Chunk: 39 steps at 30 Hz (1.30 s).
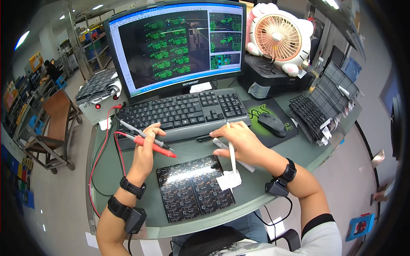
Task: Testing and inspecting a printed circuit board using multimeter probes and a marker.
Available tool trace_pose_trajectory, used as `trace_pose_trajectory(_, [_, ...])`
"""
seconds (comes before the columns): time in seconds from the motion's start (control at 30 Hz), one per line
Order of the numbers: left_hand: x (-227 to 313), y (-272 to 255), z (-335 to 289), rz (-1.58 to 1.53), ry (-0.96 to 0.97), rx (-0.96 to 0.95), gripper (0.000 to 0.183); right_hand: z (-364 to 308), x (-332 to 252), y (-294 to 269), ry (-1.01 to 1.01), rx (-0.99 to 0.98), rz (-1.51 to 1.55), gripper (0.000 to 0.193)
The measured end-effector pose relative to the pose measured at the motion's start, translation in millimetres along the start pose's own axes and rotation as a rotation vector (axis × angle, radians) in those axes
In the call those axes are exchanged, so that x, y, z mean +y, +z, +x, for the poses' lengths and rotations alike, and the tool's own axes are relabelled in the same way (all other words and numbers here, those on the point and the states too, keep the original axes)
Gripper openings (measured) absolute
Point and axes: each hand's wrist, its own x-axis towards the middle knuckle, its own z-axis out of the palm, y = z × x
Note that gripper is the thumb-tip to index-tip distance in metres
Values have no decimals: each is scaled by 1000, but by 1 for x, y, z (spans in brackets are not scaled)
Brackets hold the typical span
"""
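Observation:
My left hand (144, 153) is closed around two test probes, a red probe (159, 147) and a grey-and-black probe (133, 129). Their metal tips point right, above the far left part of a dark circuit board panel (181, 198) that lies flat on the table. Pinched in my right hand (245, 147) is a slim white stick (232, 157), held nearly upright. Its lower end meets a small white paper piece (229, 181) at the panel's right edge. A black pen (204, 138) and a clear strip, perhaps a ruler (245, 165), lie near that hand.
Behind my hands sit a keyboard (179, 112) and a monitor (171, 47) with green board layouts. A mouse (272, 123), a fan (277, 38) and racked boards (309, 115) stand right. Red and black leads run to a white box (100, 112) at left, topped by stacked boards (98, 86).

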Motion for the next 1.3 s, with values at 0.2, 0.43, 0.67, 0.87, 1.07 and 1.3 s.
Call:
trace_pose_trajectory(0.2, [-1,-4,-2,-99,83,86,43,-36,-68,-4,-199,-220,-47,57])
trace_pose_trajectory(0.43, [10,-8,-4,-308,56,126,46,-55,-86,8,-273,-282,-107,46])
trace_pose_trajectory(0.67, [26,-9,-3,-765,-142,215,43,-45,-92,-23,-456,0,-351,29])
trace_pose_trajectory(0.87, [23,-7,-7,-949,-56,181,45,-35,-44,-59,-10,371,-36,27])
trace_pose_trajectory(1.07, [62,33,-37,-899,17,-111,56,-14,-54,-33,494,478,611,27])
trace_pose_trajectory(1.3, [56,31,-38,-952,-61,32,53,-14,-70,-8,500,267,1013,25])
